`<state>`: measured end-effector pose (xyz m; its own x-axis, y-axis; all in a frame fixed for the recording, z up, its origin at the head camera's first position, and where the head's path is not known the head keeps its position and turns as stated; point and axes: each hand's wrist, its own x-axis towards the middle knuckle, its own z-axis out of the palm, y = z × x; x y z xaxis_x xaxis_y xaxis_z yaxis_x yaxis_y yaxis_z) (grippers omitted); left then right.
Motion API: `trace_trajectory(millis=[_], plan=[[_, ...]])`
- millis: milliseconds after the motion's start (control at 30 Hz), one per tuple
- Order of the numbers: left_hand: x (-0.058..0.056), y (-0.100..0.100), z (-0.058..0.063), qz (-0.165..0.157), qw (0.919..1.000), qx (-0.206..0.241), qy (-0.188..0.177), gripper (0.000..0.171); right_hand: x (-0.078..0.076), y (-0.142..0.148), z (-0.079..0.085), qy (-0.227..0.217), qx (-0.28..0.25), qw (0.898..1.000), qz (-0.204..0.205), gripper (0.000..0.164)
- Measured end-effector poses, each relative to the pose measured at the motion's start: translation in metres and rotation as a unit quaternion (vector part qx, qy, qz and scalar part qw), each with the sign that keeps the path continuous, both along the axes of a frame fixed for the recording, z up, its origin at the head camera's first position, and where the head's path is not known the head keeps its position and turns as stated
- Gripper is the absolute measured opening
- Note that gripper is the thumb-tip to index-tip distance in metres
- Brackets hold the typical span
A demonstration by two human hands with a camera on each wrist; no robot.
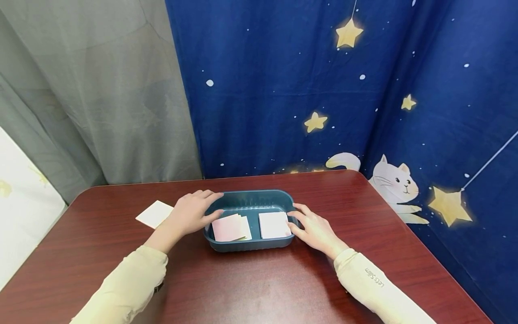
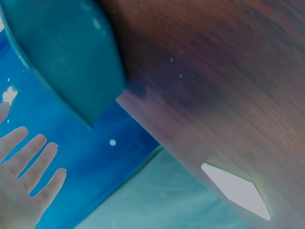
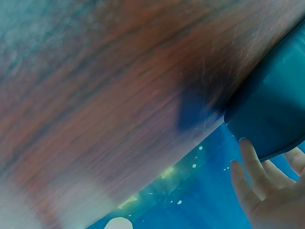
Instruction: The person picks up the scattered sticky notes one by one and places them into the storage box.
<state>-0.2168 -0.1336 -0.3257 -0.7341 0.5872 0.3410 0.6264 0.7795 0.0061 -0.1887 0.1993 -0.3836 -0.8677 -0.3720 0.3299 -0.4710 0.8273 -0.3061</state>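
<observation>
A dark teal plastic bin (image 1: pixel 248 245) with rounded corners sits on the table. Two stacks of small square paper lie in it: a pinkish stack (image 1: pixel 227 228) with fanned yellowish edges at left, and a white stack (image 1: pixel 275 225) at right. Over the bin's left end is my left hand (image 1: pixel 194 210), its thumb and forefinger reaching across the rim; the left wrist view shows its fingers spread and straight. My right hand (image 1: pixel 317 229) is at the right end, fingertips right at the rim, fingers (image 3: pixel 251 164) extended and loose beside the bin wall (image 3: pixel 267 114).
A white square sheet (image 1: pixel 155 214) lies on the reddish-brown wooden table (image 1: pixel 251 283), left of the bin beside my left wrist. Behind the table's far edge hang a grey curtain (image 1: pixel 133 112) and a blue curtain (image 1: pixel 275 90) with stars and a cat.
</observation>
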Motion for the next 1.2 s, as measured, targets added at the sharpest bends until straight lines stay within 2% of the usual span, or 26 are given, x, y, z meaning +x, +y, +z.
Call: trace_trajectory(millis=[267,667,833,1200], plan=[[-0.001,-0.02,0.009,0.027,0.998,0.041,0.04,0.044,0.0,0.0,-0.001,0.004,0.004,1.0,0.001,0.031],[0.002,-0.049,0.02,0.068,0.9896,0.087,0.092,0.038,0.001,-0.001,0.001,-0.001,0.004,1.0,-0.002,0.031],[0.003,-0.062,0.018,0.092,0.987,0.092,0.093,0.037,0.002,-0.001,0.001,-0.004,0.003,1.0,-0.002,0.031],[0.002,-0.088,0.011,0.138,0.9849,0.089,0.055,0.037,0.001,-0.001,0.0,-0.012,0.001,1.0,-0.003,0.031]])
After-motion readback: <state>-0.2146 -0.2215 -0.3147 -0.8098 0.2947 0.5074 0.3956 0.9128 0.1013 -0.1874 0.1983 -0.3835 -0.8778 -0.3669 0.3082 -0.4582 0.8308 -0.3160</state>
